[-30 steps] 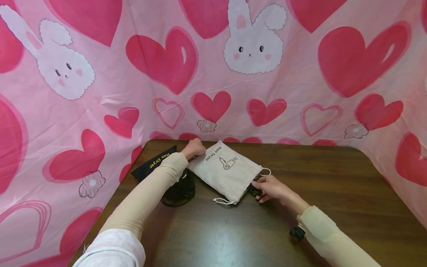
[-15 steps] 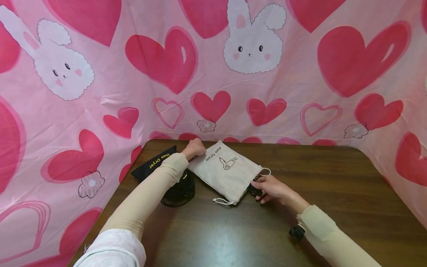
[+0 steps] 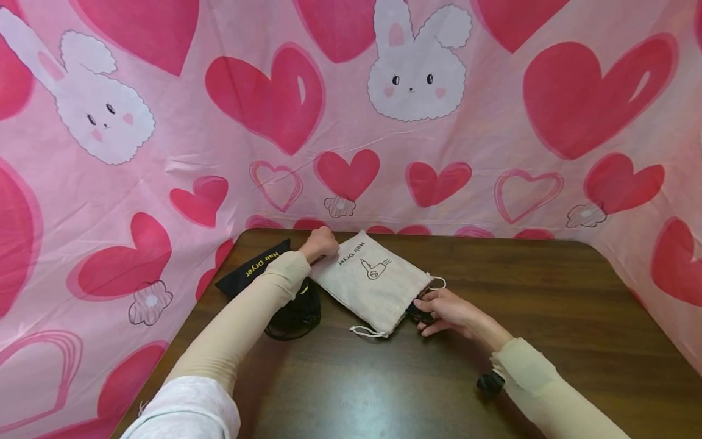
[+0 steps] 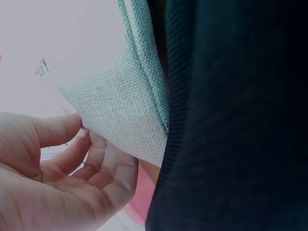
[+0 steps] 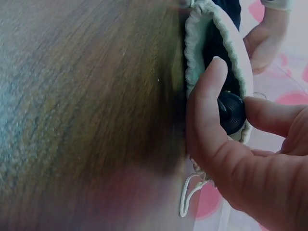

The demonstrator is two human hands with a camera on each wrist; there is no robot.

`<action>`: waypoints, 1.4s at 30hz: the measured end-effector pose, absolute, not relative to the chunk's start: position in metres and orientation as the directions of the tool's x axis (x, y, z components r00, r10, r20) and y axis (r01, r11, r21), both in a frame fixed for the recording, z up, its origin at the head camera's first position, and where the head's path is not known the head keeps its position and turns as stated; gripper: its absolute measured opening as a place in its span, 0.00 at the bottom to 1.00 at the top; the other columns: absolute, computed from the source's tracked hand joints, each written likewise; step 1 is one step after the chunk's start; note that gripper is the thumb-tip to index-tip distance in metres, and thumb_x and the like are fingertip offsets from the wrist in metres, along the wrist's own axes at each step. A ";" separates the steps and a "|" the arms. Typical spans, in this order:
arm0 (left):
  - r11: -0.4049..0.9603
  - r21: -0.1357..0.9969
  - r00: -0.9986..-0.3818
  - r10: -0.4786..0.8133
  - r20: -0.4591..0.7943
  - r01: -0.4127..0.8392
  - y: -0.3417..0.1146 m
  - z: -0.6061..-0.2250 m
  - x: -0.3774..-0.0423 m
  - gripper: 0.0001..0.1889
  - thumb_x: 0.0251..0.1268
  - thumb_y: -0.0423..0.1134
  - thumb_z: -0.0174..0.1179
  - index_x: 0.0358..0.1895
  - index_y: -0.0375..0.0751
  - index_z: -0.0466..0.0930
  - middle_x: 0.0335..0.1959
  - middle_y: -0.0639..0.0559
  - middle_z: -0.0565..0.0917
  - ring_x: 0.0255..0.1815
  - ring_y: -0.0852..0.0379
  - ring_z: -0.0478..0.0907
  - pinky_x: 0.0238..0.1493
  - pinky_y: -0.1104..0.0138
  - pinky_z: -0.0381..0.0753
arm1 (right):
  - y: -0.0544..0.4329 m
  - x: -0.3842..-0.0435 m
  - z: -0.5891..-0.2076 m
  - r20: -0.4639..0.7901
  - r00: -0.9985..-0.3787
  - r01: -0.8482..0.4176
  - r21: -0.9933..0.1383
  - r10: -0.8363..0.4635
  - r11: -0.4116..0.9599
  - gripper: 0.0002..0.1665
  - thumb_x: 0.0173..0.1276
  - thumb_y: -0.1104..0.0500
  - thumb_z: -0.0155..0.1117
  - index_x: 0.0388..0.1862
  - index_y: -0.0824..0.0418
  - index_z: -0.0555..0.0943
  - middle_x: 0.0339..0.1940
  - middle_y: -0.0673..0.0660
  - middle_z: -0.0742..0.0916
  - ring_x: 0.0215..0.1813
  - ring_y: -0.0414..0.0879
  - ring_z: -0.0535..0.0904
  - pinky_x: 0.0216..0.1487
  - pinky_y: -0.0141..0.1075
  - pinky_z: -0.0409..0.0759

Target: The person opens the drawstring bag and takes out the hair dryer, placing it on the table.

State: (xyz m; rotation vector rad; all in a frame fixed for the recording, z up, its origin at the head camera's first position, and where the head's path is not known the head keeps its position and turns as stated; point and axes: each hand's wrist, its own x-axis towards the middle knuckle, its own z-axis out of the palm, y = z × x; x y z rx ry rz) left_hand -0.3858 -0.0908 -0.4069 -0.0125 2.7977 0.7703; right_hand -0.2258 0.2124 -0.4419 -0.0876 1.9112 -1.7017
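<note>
A cream drawstring bag [image 3: 373,277], printed "Hair Dryer" with a dryer drawing, lies flat and slanted on the table. At its far left edge my left hand [image 3: 320,242] pinches the cloth near the closed end, thumb against fingers. From the bag's open mouth a black thing with a round, ridged end [image 5: 233,113] sticks out a little; the rest is hidden inside. My right hand [image 3: 451,311] holds that end between thumb and forefinger. A white cord loop [image 3: 368,331] hangs at each side of the mouth.
A black pouch [image 3: 249,271] with yellow "Hair Dryer" lettering lies left of the cream bag, partly behind my left arm. Its gathered black end and cords [image 3: 296,317] spread toward the front. Pink heart-patterned cloth [image 3: 340,122] hangs behind the brown table [image 3: 548,292].
My right hand's lower fingers have shifted slightly below the black thing. The left hand and the cream bag stay as they were.
</note>
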 end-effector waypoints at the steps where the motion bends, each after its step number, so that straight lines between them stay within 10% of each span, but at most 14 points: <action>1: 0.860 0.506 -0.972 0.057 -0.229 -0.069 -0.091 -0.406 -0.385 0.22 0.69 0.29 0.56 0.14 0.41 0.64 0.14 0.51 0.61 0.14 0.55 0.57 0.19 0.66 0.59 | 0.213 -0.226 -0.442 -0.367 -0.832 0.321 -0.930 -0.416 0.179 0.21 0.85 0.62 0.52 0.61 0.82 0.70 0.45 0.68 0.83 0.37 0.50 0.86 0.41 0.43 0.88; 42: 0.866 0.493 -0.973 0.034 -0.227 -0.084 -0.090 -0.409 -0.386 0.21 0.69 0.30 0.56 0.16 0.41 0.64 0.15 0.51 0.61 0.18 0.53 0.61 0.21 0.65 0.61 | 0.211 -0.220 -0.444 -0.302 -0.894 0.300 -0.952 -0.331 0.059 0.21 0.85 0.62 0.51 0.58 0.84 0.71 0.41 0.65 0.81 0.33 0.45 0.82 0.39 0.37 0.87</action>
